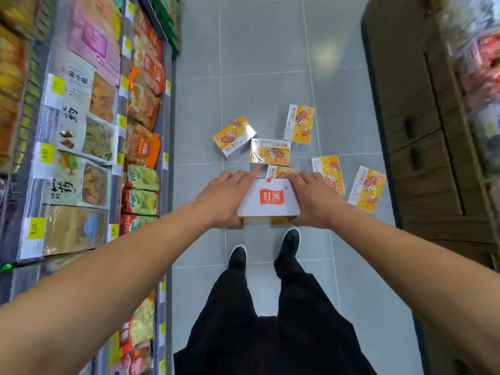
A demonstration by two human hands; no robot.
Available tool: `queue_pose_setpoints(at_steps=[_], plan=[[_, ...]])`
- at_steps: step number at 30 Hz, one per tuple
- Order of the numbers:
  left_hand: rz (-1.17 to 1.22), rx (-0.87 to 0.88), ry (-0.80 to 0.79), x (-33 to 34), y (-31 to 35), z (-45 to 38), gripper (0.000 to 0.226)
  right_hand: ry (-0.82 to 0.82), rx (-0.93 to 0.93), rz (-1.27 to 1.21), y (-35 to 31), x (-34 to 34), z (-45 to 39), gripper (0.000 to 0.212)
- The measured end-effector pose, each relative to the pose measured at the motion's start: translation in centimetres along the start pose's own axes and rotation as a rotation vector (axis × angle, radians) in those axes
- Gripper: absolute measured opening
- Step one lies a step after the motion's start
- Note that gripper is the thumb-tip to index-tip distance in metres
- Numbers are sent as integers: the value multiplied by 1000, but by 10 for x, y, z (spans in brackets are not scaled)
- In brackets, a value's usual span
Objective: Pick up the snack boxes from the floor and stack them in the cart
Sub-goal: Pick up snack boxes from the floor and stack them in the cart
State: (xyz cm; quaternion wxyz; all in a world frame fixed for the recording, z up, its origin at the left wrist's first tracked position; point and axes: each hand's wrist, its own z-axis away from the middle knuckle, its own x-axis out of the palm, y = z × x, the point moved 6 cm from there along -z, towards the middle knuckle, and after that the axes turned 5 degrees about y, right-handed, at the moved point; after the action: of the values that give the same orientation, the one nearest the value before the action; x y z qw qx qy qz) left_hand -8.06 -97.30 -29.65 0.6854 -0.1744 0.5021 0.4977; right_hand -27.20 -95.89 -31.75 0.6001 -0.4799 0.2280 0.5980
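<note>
1. Both hands, left and right, grip clamped on white box, above floor.
2. Loose boxes lie beyond it; nearest just ahead, long axis crosswise.
3. Cart unseen.

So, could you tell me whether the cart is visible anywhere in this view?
No, only the tiled floor, the shelves, a wooden cabinet and the boxes show.
</note>
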Motion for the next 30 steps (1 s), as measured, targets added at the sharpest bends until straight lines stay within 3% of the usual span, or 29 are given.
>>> queue_pose_setpoints(at_steps=[9, 18, 24, 30], plan=[[-120, 328, -11, -9, 63, 13, 108, 189, 422, -61, -10, 18, 127, 111], [-344, 771, -127, 47, 216, 63, 104, 332, 917, -307, -29, 93, 331, 96], [-487, 1019, -211, 113, 340, 166, 105, 437, 1205, -408, -69, 174, 493, 96], [-544, 1226, -218, 181, 440, 298, 98, 520, 1366, -452, -127, 254, 644, 92]])
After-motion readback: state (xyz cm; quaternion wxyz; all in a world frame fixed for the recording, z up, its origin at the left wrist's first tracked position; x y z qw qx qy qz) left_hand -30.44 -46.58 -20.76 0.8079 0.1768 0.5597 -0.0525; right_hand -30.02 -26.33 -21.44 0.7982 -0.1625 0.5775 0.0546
